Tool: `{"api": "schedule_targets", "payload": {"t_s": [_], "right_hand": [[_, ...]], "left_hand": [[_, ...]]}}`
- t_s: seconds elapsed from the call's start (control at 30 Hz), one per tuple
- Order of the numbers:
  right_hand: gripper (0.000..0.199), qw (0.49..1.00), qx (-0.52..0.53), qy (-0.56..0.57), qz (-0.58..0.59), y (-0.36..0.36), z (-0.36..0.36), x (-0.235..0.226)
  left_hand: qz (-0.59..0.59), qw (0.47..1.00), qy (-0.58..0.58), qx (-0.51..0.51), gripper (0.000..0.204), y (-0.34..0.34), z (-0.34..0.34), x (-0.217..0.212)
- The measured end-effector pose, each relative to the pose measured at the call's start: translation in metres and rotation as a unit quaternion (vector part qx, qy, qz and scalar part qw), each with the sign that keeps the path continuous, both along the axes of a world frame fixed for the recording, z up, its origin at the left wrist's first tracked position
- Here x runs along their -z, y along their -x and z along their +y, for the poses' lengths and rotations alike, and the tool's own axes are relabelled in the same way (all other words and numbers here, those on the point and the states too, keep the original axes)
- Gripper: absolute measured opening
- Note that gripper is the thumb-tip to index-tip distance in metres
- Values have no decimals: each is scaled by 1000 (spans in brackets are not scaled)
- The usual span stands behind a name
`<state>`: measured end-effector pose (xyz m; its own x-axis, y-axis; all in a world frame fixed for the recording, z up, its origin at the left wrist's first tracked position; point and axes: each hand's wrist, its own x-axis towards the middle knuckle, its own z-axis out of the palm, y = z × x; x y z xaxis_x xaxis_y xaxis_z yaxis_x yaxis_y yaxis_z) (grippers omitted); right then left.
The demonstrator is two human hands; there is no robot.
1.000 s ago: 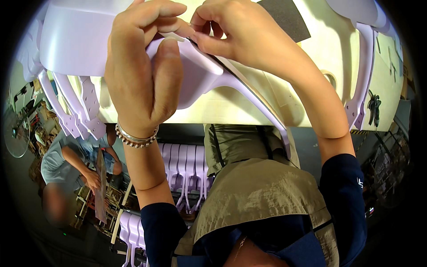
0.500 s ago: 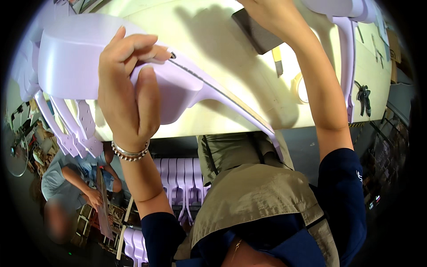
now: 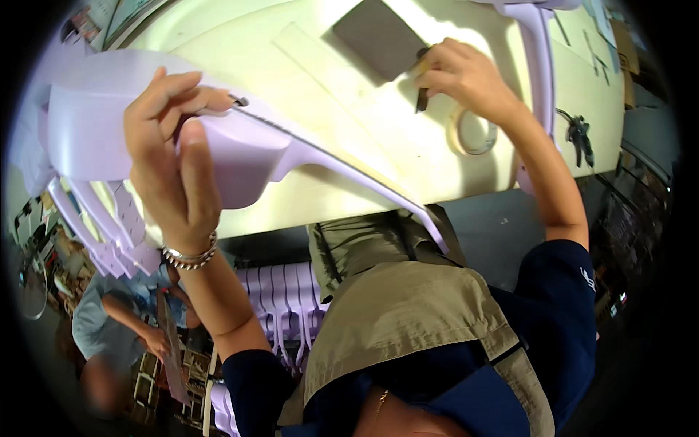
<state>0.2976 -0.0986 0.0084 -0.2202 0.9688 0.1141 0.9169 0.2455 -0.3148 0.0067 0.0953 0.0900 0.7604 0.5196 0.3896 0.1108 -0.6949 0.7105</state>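
"Lilac guitar [image 3: 244,164], where?"
"Across the near edge of the table [image 3: 357,135], left hand [image 3: 164,146] gripping its body."
"Right hand [image 3: 462,76]?"
"Closed around a knife [image 3: 421,100], near the tape roll [image 3: 456,132]."

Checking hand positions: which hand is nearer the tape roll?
Right: the right hand is just beyond the tape roll; the left hand is far to its left.

From here the lilac piece [image 3: 244,166] looks smooth and satiny, the grey block [image 3: 378,38] at twelve o'clock matt, the apron [image 3: 408,309] crinkled cloth, the bracelets [image 3: 191,261] shiny metal.
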Motion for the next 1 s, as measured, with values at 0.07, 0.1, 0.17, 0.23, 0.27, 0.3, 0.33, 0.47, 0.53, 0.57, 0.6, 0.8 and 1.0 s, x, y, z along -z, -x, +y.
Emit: {"api": "schedule_targets", "payload": {"t_s": [0.07,0.1,0.17,0.23,0.27,0.3,0.33,0.47,0.53,0.57,0.6,0.8,1.0], "right_hand": [[26,999,1,-29,-18,-5,4,-1],[27,1000,9,-12,-17,-4,3,-4],[28,999,4,-22,39,1,4,-10],[27,980,41,15,194,14,4,-14],[22,938,109,88,315,27,0,-23],[14,895,123,90,419,39,1,-25],[13,865,180,152,442,50,6,-35],[18,861,189,190,433,77,43,-44],[25,853,176,197,451,85,59,-42],[24,839,154,223,473,86,66,-42],[24,823,132,248,494,85,73,-43],[15,931,58,49,357,105,98,-25],[15,985,-12,-55,161,108,111,-33]], "left_hand": [[0,1000,-7,-3,29,1,-1,1],[6,1000,-8,-3,29,2,-1,0],[16,1000,-5,-3,30,3,-3,-1],[18,1000,-14,2,30,4,-1,1],[16,1000,-17,4,30,4,0,2],[11,1000,-24,9,29,3,0,1],[17,999,-27,12,30,2,-1,-2],[-28,999,-29,15,30,-1,4,5],[-17,1000,-17,2,32,0,1,3],[-12,1000,-11,-4,33,1,0,2],[-3,1000,-10,-3,31,1,-1,1],[17,1000,2,-5,31,0,-1,-1],[-17,999,33,-16,33,-3,-3,1]]}}
